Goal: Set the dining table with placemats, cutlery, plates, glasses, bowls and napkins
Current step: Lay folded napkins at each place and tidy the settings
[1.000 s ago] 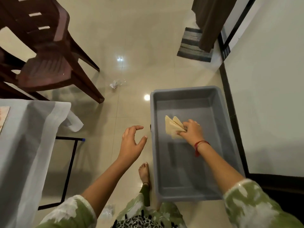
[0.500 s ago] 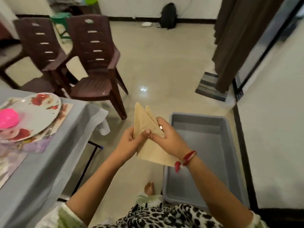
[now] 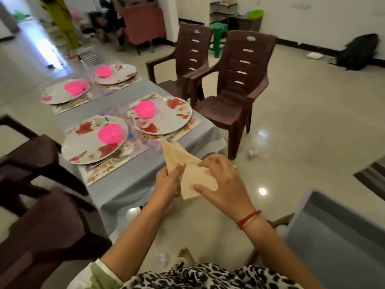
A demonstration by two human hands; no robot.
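- We hold the folded beige napkins (image 3: 194, 177) in both hands, in the air just off the table's (image 3: 129, 184) near corner, tips pointing toward the plates.
- Left hand (image 3: 169, 184) grips their left edge, thumb on top.
- Right hand (image 3: 225, 184) grasps the right side: fingers curled over the upper edge, thumb pressed on the lower face.
- Table carries four floral plates (image 3: 83, 147) on placemats (image 3: 98, 174), one pink bowl (image 3: 110, 133) on each.
- Pale shapes between the plates are too blurred to identify.
- Two brown chairs (image 3: 235, 84) stand at the table's right side.
- Grey bin (image 3: 333, 236) sits low at our right.
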